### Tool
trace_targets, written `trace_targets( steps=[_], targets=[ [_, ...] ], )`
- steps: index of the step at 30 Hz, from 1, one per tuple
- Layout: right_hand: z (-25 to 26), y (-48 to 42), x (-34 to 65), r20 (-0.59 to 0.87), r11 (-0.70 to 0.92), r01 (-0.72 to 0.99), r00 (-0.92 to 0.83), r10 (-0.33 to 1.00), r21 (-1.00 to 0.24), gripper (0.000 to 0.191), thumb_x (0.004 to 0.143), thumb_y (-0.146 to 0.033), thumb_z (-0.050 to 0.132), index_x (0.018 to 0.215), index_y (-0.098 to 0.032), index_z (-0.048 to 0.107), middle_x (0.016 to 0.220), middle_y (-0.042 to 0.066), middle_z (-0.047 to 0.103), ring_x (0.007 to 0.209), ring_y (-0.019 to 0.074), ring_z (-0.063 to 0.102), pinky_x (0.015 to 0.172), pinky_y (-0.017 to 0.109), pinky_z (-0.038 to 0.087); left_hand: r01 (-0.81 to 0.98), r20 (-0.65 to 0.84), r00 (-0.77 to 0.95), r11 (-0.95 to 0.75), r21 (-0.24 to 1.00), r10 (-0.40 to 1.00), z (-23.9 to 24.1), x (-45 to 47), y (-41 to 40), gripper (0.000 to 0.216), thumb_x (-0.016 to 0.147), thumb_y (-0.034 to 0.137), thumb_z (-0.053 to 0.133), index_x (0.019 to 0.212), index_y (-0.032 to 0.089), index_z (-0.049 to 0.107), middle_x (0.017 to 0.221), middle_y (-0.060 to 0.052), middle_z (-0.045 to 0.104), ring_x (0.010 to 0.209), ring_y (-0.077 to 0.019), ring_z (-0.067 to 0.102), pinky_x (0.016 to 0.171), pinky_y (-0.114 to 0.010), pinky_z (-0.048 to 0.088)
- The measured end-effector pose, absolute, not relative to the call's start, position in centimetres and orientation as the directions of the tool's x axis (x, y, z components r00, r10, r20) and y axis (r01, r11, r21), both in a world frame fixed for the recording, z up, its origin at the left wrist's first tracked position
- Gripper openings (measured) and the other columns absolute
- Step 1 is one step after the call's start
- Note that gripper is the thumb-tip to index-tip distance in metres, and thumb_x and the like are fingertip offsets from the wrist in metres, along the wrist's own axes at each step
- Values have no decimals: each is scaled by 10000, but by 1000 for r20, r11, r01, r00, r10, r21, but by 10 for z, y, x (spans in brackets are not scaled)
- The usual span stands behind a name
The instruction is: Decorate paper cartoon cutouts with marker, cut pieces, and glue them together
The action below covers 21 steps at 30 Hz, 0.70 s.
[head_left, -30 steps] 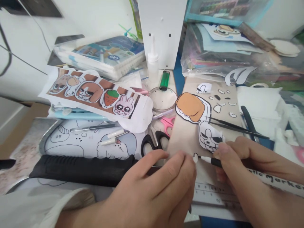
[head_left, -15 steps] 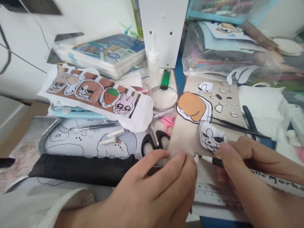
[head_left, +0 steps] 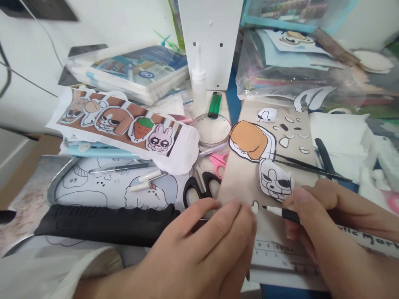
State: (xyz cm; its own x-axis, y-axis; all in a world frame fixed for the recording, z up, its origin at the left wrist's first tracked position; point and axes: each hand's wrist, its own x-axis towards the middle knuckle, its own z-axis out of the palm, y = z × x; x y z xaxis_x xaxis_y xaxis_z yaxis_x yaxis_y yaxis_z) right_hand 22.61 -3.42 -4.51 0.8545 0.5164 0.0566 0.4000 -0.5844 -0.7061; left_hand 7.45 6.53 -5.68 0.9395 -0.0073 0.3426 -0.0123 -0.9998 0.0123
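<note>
My right hand [head_left: 314,216] is closed round a white acrylic marker [head_left: 368,238], its black tip pointing left at a tiny white paper cutout [head_left: 255,206]. My left hand [head_left: 205,245] lies on the brown paper sheet [head_left: 243,182], fingertips pressed down beside that tiny cutout. Just above lie a white skull-like face cutout [head_left: 276,180] and an orange-brown cutout [head_left: 249,140]. Several small white and black paper bits [head_left: 291,133] are scattered on the brown sheet farther back.
Black tweezers [head_left: 308,166] lie across the brown sheet. Black scissors [head_left: 198,189], pink scissors [head_left: 218,160], a glass dish [head_left: 212,129], a green lighter [head_left: 215,104] and a glue bottle [head_left: 199,83] crowd the middle. A cartoon sticker strip [head_left: 124,124] and a black case [head_left: 102,222] lie left.
The marker tip has drawn back a little to the right, off the tiny cutout. My left hand has stayed pressed in place.
</note>
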Motion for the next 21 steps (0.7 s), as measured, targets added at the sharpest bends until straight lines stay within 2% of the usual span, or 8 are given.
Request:
trace_targets(
  steps=[3,7,11,14,17,21],
  targets=[
    [-44,-34,227,52,-572,396,851,523,-718,342,772,-374,593,493,-209,484,422,-46,450,376,89,375,352,204,259,-28,363,931,-999,-30,-37,-57,74,65,287,972,220,404,1107,195,655,1191,4,645,1070,-170,550,934,-327,439],
    [-46,-35,230,42,-559,421,823,566,-714,362,793,-368,564,487,-209,454,404,-48,420,372,94,364,355,206,268,-56,384,922,-998,6,-49,-57,75,68,286,962,158,406,1126,187,639,1176,8,645,1073,-167,547,944,-325,435],
    [-45,-35,231,60,-524,461,789,612,-716,350,792,-353,563,498,-213,435,412,-51,406,383,98,348,363,210,271,-10,416,910,-1000,8,-6,-59,77,68,279,975,200,396,1107,173,641,1124,1,641,1006,-158,550,917,-341,423],
    [-44,-34,229,69,-513,467,784,617,-720,367,798,-383,566,499,-216,434,437,-42,425,397,103,345,370,220,275,40,390,920,-999,14,42,-61,79,66,259,949,245,467,1129,156,630,1106,-9,622,969,-157,538,896,-355,411],
    [-43,-34,228,61,-538,463,795,604,-705,369,804,-390,554,498,-217,443,457,-33,444,411,109,360,375,230,276,56,378,924,-998,28,63,-60,81,66,238,922,232,518,1112,147,634,1082,-12,611,946,-149,524,911,-353,401],
    [-43,-36,228,76,-540,472,798,598,-697,373,810,-365,543,483,-217,441,442,-35,428,399,106,348,369,234,268,73,370,925,-995,63,91,-57,82,69,225,930,214,498,1098,181,642,1026,-1,620,932,-141,522,920,-335,390]
  ],
)
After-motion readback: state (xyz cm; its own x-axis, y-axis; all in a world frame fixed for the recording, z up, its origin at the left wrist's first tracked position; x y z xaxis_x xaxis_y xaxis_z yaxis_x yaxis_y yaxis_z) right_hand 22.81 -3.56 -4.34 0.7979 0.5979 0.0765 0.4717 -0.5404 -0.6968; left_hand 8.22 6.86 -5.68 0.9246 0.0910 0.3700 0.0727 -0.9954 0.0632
